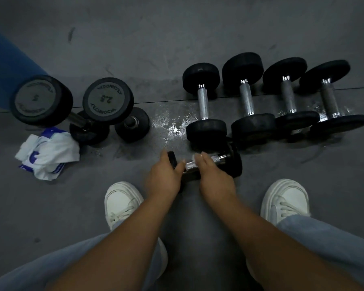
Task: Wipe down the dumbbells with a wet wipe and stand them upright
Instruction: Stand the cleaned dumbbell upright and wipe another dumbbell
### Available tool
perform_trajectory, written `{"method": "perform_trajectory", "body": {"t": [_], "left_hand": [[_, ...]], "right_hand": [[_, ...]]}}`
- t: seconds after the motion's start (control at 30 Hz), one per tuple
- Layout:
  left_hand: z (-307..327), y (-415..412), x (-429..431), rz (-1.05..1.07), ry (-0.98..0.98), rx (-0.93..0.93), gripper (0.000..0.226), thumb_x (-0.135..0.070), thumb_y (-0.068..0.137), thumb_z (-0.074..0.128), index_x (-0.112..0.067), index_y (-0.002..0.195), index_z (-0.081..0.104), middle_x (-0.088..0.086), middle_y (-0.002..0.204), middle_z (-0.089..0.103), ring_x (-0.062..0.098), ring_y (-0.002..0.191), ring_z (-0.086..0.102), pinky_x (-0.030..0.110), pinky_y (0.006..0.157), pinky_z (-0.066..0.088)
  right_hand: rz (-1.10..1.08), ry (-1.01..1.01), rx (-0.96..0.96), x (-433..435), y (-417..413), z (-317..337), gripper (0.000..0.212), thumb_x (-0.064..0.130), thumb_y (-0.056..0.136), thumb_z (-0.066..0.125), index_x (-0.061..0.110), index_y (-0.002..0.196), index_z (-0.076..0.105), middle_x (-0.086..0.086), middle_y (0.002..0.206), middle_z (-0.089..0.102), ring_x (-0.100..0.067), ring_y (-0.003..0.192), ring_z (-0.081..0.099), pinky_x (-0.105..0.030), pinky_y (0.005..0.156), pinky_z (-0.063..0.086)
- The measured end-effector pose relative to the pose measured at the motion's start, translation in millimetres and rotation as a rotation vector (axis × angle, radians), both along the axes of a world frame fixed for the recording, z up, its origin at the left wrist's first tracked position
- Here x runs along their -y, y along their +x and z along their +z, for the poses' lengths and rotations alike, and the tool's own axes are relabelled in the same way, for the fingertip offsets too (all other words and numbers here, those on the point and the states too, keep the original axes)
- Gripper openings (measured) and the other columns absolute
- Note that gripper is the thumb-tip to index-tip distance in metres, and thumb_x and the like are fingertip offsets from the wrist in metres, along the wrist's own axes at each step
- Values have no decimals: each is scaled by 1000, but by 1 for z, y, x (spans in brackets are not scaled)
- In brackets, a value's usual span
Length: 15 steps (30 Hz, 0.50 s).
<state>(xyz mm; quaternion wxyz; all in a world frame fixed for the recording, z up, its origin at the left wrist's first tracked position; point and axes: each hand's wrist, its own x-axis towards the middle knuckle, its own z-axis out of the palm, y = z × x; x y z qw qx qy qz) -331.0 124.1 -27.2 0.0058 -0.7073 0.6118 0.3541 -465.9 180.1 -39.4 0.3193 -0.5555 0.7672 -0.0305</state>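
Note:
A small dumbbell [221, 159] with a chrome handle lies on the floor between my feet. My left hand [166, 175] grips its left black head. My right hand [214, 177] curls over the handle, and a pale scrap that looks like the wet wipe [198, 156] shows under its fingertips. Two dumbbells stand upright at the left, one marked 5 [41, 99] and one marked 2.5 [108, 99]. Several more dumbbells [247, 99] lie side by side at the right.
A crumpled white and blue wipe packet [48, 152] lies at the left near the upright dumbbells. The dark floor [172, 127] shines wet in front of the lying row. My white shoes [122, 202] flank the small dumbbell. A blue object [6, 66] stands at far left.

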Motion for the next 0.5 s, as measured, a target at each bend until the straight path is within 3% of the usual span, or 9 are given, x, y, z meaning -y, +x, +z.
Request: {"method": "perform_trajectory", "body": {"t": [0.07, 0.13, 0.23, 0.33, 0.5], "left_hand": [[2, 0, -16, -16, 70, -95, 90, -39, 86, 68, -23, 154, 11, 10, 122, 65, 34, 108, 63, 42, 90, 52], [3, 2, -18, -49, 123, -118, 98, -19, 81, 70, -22, 155, 6, 12, 121, 64, 33, 105, 64, 38, 88, 53], [6, 6, 3, -144, 179, -60, 86, -18, 81, 70, -18, 150, 19, 17, 123, 61, 34, 109, 61, 37, 90, 51], [11, 7, 8, -226, 202, -7, 75, -24, 81, 70, -19, 144, 29, 15, 120, 62, 34, 108, 61, 36, 86, 51], [8, 8, 2, -183, 157, 9, 51, -34, 78, 68, -27, 124, 46, 10, 108, 66, 33, 99, 63, 35, 79, 51]], "right_hand": [[60, 18, -70, -1, 7, -4, 52, 14, 93, 42, 34, 140, 32, 3, 146, 31, -33, 102, 62, -41, 77, 50], [60, 35, -82, 7, 7, -4, 42, 16, 97, 40, 31, 136, 38, -2, 137, 38, -34, 101, 62, -41, 77, 49], [-2, 104, -8, 14, 0, -1, 25, 21, 98, 44, 25, 121, 53, -7, 125, 54, -30, 108, 59, -37, 85, 47], [-52, 116, 106, -7, -1, 2, 19, 19, 96, 44, 21, 110, 58, -8, 116, 60, -28, 106, 60, -30, 83, 45], [-370, -14, 192, -37, 36, 13, 42, 24, 101, 30, 29, 142, 38, -1, 137, 51, -26, 117, 55, -35, 92, 45]]}}
